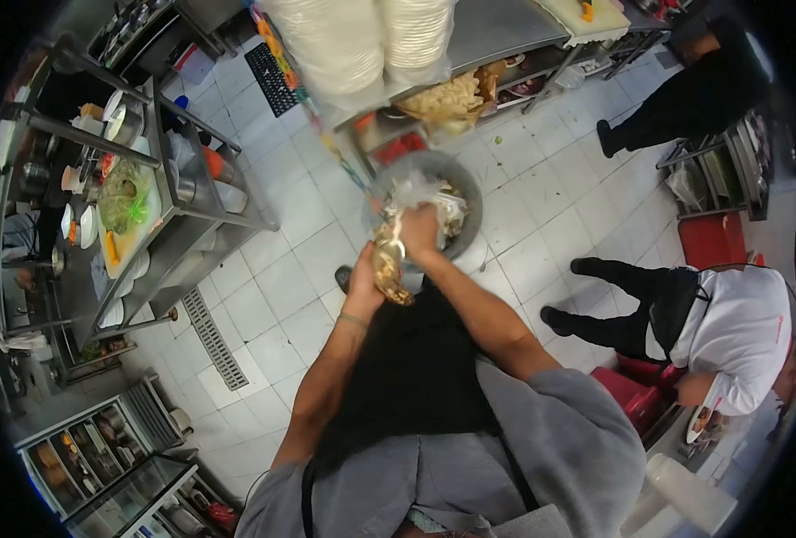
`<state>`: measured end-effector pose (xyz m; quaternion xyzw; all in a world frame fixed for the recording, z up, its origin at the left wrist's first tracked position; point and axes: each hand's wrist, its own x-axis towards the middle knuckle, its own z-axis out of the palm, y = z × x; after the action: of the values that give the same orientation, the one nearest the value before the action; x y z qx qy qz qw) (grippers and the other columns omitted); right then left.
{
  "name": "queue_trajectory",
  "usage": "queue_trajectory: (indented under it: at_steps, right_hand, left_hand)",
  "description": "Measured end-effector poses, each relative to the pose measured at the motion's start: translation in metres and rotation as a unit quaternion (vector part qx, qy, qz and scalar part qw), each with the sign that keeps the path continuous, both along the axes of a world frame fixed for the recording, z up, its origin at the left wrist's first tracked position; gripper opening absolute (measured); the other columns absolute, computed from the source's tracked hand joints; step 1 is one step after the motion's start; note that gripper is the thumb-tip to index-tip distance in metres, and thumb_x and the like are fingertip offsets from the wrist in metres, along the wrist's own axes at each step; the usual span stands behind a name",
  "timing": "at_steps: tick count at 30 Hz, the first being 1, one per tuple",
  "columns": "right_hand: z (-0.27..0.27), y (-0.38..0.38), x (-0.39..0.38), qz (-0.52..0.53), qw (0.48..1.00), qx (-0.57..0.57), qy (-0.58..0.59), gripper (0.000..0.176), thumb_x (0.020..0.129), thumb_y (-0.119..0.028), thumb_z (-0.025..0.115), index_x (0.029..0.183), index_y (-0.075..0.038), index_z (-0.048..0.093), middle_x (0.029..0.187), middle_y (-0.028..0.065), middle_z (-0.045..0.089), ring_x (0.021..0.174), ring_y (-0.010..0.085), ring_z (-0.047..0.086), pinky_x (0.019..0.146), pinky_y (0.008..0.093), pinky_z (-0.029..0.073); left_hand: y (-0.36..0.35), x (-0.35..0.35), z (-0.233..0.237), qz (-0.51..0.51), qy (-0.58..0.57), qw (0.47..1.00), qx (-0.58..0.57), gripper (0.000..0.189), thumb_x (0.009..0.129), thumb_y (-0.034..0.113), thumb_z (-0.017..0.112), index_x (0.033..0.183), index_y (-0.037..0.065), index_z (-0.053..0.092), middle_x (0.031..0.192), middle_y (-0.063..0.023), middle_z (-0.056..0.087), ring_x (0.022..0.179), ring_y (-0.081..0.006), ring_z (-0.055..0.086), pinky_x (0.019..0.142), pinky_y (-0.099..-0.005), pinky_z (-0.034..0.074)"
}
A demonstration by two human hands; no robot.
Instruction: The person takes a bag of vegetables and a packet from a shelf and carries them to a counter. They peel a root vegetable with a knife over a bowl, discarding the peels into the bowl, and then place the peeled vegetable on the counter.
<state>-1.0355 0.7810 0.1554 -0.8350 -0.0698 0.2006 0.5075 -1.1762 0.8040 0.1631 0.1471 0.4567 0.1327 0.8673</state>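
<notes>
In the head view a clear plastic bag with brownish contents hangs in front of my black apron. My left hand is wrapped around its lower side. Higher up, my right hand grips the bag's gathered upper part, its fingers partly hidden. Just beyond both hands stands a round grey bin, with crumpled plastic and other waste inside. I cannot make out exactly what fills the bag.
A steel prep shelf with bowls and a cutting board stands left. Ahead, stacks of white containers rest on a counter. Two people in dark trousers are at the right, one beside red bins. A floor drain grate lies left.
</notes>
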Motion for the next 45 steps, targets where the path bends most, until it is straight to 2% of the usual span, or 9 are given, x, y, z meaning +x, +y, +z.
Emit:
queue_trajectory:
  at_steps: [4,12,15,18,19,23,27,30,45]
  right_hand:
    - [-0.024,0.005,0.020,-0.010,0.997,-0.022,0.068,0.039,0.087,-0.018,0.056,0.115,0.006,0.047,0.101,0.0297,0.064,0.094,0.0439,0.063,0.086,0.0445,0.048]
    - [-0.049,0.015,0.069,-0.102,0.991,-0.069,-0.048,0.041,0.085,-0.013,0.054,0.120,0.005,0.042,0.101,0.0316,0.063,0.095,0.0470,0.063,0.088,0.0489,0.046]
    - [-0.086,0.010,0.091,-0.091,0.992,-0.013,-0.088,0.042,0.087,-0.014,0.055,0.122,0.003,0.039,0.097,0.0258,0.064,0.085,0.0398,0.065,0.077,0.0447,0.051]
    - [0.008,0.008,0.064,-0.040,0.981,0.108,0.153,0.042,0.089,-0.015,0.056,0.124,0.001,0.038,0.091,0.0185,0.062,0.066,0.0278,0.063,0.055,0.0389,0.049]
    - [0.001,0.014,0.054,-0.032,0.975,0.164,0.145,0.041,0.090,-0.015,0.056,0.123,0.000,0.038,0.087,0.0154,0.060,0.051,0.0188,0.054,0.038,0.0344,0.037]
    - [-0.018,0.016,0.015,0.067,0.958,0.123,0.252,0.036,0.088,-0.015,0.055,0.117,0.005,0.047,0.089,0.0159,0.062,0.065,0.0235,0.060,0.054,0.0372,0.048]
    - [0.000,0.015,-0.010,0.063,0.994,0.033,0.082,0.036,0.089,-0.019,0.052,0.110,0.010,0.055,0.099,0.0250,0.066,0.086,0.0354,0.066,0.079,0.0443,0.050]
    - [0.005,0.019,-0.004,0.072,0.993,0.006,0.093,0.039,0.087,-0.021,0.053,0.109,0.011,0.056,0.104,0.0306,0.065,0.095,0.0410,0.064,0.087,0.0449,0.047]
    - [-0.057,0.016,0.072,-0.002,0.999,0.025,0.036,0.038,0.084,-0.016,0.060,0.113,0.005,0.046,0.093,0.0237,0.063,0.085,0.0374,0.064,0.079,0.0439,0.048]
  left_hand:
    - [-0.001,0.008,0.022,-0.010,-0.020,1.000,-0.013,0.044,0.101,0.041,0.037,0.111,0.003,0.056,0.082,-0.0129,0.064,0.065,-0.0283,0.062,0.059,-0.0398,0.052]
    - [-0.021,-0.017,0.039,-0.087,-0.038,0.995,-0.039,0.044,0.098,0.043,0.042,0.113,0.004,0.056,0.077,-0.0145,0.064,0.061,-0.0294,0.063,0.055,-0.0401,0.053]
    - [-0.010,-0.029,0.026,-0.091,-0.007,0.996,-0.002,0.048,0.099,0.047,0.040,0.116,0.005,0.057,0.082,-0.0125,0.066,0.067,-0.0261,0.065,0.058,-0.0374,0.054]
    - [0.001,-0.025,0.015,-0.051,0.027,0.998,0.020,0.049,0.102,0.047,0.037,0.117,0.004,0.057,0.086,-0.0114,0.066,0.072,-0.0238,0.065,0.064,-0.0376,0.055]
    - [0.005,-0.025,0.007,-0.048,0.035,0.998,0.023,0.050,0.102,0.046,0.036,0.117,0.004,0.057,0.087,-0.0114,0.066,0.072,-0.0239,0.065,0.066,-0.0381,0.055]
    - [0.015,-0.010,-0.013,-0.036,0.034,0.997,0.060,0.049,0.103,0.045,0.034,0.115,0.004,0.057,0.086,-0.0112,0.065,0.071,-0.0247,0.064,0.065,-0.0406,0.055]
    - [0.022,0.006,0.013,-0.035,0.054,0.997,0.040,0.038,0.103,0.035,0.039,0.117,0.004,0.056,0.091,-0.0078,0.064,0.075,-0.0205,0.063,0.062,-0.0355,0.054]
    - [0.025,0.006,0.007,-0.043,0.045,0.997,0.045,0.037,0.103,0.035,0.040,0.118,0.005,0.056,0.094,-0.0077,0.064,0.078,-0.0201,0.064,0.063,-0.0348,0.054]
    - [0.015,-0.011,0.040,-0.063,0.097,0.985,0.127,0.041,0.103,0.037,0.037,0.109,0.002,0.058,0.081,-0.0101,0.062,0.065,-0.0205,0.061,0.056,-0.0354,0.052]
